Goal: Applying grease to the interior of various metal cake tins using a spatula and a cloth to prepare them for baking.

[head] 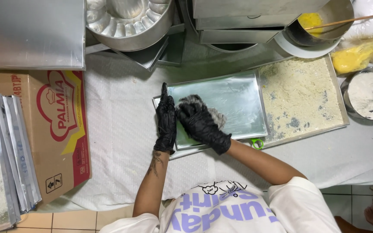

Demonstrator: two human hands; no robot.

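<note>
Baking tray [234,103], thin stiff metal, likely light and greasy-slick, lies on the white cloth [117,129]. Left hand [165,121] lies flat, pinning its edge; right hand [199,123] closes on a crumpled wad [214,115]. Grip the rim.
</note>
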